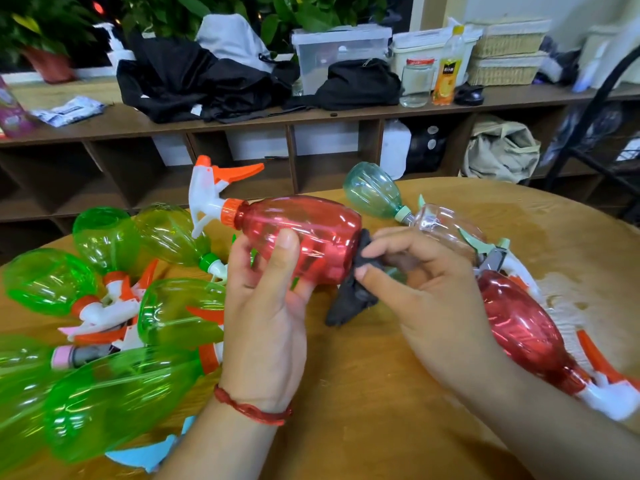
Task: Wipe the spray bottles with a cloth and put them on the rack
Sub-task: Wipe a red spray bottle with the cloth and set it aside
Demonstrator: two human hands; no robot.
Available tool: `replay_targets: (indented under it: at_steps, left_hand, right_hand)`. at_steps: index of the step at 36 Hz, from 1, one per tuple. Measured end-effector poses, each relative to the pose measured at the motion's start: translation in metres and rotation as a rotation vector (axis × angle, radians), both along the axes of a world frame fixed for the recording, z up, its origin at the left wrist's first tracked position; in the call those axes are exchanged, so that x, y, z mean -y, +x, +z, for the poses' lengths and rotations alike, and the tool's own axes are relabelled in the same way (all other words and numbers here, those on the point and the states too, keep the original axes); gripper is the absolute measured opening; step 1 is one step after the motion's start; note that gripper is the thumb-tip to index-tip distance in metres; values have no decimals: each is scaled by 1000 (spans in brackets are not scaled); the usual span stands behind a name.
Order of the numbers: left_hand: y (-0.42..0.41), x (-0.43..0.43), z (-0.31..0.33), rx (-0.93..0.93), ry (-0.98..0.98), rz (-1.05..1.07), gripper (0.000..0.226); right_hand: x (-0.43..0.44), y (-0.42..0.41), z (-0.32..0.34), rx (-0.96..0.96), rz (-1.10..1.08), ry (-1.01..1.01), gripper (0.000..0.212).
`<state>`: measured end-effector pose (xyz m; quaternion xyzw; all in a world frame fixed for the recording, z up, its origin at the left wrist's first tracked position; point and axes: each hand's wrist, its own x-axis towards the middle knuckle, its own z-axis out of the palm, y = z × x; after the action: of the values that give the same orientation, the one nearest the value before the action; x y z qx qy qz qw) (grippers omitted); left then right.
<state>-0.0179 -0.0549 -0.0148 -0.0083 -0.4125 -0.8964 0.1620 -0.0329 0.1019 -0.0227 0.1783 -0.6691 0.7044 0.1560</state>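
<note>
My left hand grips a red spray bottle sideways above the table, its orange-and-white trigger head pointing left. My right hand pinches a dark cloth against the bottle's base. Several green spray bottles lie heaped at the left. Another red bottle lies at the right, under my right forearm. A teal bottle and a clear bottle lie behind my right hand. A black metal rack shows partly at the far right edge.
The round wooden table has wet patches at the right. Behind it runs a long low shelf unit with black clothing, plastic boxes, a glass jar, a juice bottle and baskets on top. Potted plants stand at the back.
</note>
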Motion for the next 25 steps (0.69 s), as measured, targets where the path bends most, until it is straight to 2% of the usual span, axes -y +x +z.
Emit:
replay_targets:
  at_steps: [5,9,12,16,20,25]
  left_hand:
    - [0,-1,-2,-27,-61,-33,52]
    - [3,-4,-2,-66,-101,-84,47]
    - [2,-1,-1,-82,-100,-84,48]
    - [-3,5,-4,-39,-109,-33,50]
    - [-7,8,-8,15,-182,-11,50]
    - [-8,8,-13,46,-412,-53,63]
  right_hand:
    - [-7,-1,11,-76,-31,-103,25]
    - [-11,-7,14,93,3,-249,30]
    - [-5,-6,10,214,38,-231,34]
    - [-1,0,11,262,136,-232,31]
    - [-8,2,20,189,168,-240,25]
    - [-25,-8,24,-15,15,-189,37]
